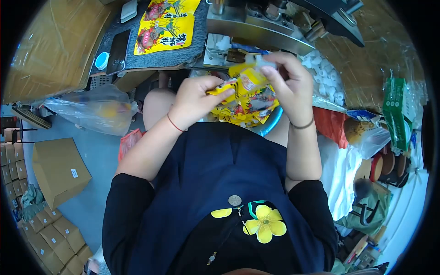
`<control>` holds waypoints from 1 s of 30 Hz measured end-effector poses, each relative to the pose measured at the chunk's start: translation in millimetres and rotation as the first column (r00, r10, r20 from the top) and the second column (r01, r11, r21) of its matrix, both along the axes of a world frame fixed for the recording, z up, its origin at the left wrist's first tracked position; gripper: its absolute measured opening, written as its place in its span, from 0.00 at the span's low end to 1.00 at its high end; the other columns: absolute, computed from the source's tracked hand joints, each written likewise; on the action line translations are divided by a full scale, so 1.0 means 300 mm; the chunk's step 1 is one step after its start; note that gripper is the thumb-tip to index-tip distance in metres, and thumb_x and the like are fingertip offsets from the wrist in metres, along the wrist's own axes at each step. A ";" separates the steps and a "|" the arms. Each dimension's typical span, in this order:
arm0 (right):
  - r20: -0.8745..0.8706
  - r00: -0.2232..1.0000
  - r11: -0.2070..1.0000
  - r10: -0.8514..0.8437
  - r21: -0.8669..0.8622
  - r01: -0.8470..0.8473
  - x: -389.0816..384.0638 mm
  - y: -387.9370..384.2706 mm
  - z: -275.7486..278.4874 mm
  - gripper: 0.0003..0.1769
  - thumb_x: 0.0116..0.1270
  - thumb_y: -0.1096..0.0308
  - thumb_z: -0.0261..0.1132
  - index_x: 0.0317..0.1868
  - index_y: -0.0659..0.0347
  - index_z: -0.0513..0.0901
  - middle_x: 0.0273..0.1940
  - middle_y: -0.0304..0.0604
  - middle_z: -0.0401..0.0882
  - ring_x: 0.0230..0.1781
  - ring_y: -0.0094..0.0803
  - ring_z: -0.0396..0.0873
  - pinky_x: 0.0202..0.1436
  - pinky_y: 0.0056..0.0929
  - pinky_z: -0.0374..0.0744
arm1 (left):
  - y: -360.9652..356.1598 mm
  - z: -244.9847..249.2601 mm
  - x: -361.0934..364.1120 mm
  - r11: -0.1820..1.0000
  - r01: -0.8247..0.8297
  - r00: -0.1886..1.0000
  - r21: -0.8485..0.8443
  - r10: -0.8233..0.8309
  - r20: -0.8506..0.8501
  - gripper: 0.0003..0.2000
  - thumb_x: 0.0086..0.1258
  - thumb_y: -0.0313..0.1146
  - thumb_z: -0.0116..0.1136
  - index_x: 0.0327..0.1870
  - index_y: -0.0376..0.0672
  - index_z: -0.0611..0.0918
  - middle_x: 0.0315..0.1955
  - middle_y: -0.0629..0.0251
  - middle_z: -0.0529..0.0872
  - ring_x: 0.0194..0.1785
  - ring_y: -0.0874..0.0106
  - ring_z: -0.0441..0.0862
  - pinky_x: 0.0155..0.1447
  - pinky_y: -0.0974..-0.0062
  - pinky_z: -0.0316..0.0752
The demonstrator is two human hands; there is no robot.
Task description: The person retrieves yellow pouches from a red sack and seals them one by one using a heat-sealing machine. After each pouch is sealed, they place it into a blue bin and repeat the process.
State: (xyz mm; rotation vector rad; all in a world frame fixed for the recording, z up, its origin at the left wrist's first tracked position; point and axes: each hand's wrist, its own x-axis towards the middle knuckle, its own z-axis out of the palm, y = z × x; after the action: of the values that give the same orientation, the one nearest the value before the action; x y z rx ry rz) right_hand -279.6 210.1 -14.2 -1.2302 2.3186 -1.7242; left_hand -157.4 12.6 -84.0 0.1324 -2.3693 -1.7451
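My left hand is closed on the left side of a yellow printed pouch, thumb and fingers pinching it. At the pouch's upper right, my right hand is closed, with a small whitish piece at its fingertips, partly hidden and blurred. Below both hands, more yellow pouches lie in a heap at my lap, beside a blue curved rim. Just beyond the hands stands a metal machine.
White plastic spouts are piled right of the machine. Flat yellow packs, a phone and a blue-white round lid lie on the dark mat at left. A cardboard box stands on the floor.
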 end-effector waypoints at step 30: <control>-0.356 0.888 0.812 -0.292 0.399 0.427 -0.232 0.350 -0.111 0.15 0.68 0.72 0.68 0.54 0.64 0.80 0.47 0.51 0.84 0.38 0.45 0.83 0.43 0.36 0.81 | -0.384 -0.094 -0.046 0.315 -0.246 0.968 -0.917 0.038 -0.247 0.17 0.78 0.36 0.55 0.62 0.40 0.80 0.65 0.49 0.78 0.66 0.49 0.75 0.68 0.53 0.69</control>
State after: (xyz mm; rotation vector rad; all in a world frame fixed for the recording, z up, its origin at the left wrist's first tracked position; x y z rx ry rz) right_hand -349.2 315.1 -47.5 -1.0337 3.0588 -0.9650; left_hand -171.2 -102.5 -112.2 -0.0079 -2.6804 -0.0206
